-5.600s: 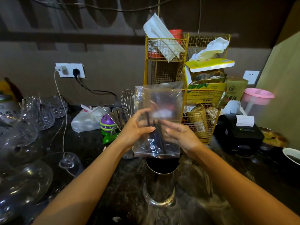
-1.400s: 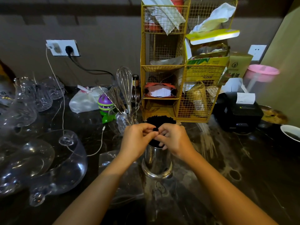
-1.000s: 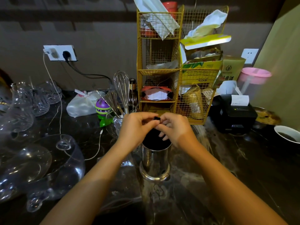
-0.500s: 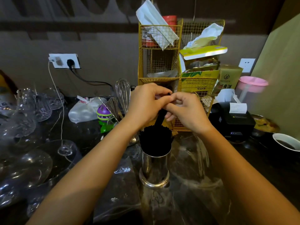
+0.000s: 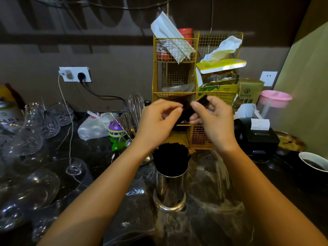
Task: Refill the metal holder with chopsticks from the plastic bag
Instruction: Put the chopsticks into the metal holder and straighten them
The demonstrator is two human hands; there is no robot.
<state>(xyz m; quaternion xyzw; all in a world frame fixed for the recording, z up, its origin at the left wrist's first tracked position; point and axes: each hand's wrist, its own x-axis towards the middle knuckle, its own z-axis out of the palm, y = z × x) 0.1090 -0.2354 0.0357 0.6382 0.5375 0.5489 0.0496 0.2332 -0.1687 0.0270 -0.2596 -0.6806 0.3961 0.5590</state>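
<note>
Both hands pinch a tilted chopstick bundle, slanting up-right, directly above the near-full metal holder

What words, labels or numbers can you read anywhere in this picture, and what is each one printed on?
"酱酒": on the gold box right of the yellow wire rack; the character before it is cut off.
Round logo above that text: too small to read.
Green and yellow carton: small print, blurred.
Receipt on the black printer: print too small.
Can at far left: dark characters, blurred.
Red tin atop the rack: nothing legible.
</note>
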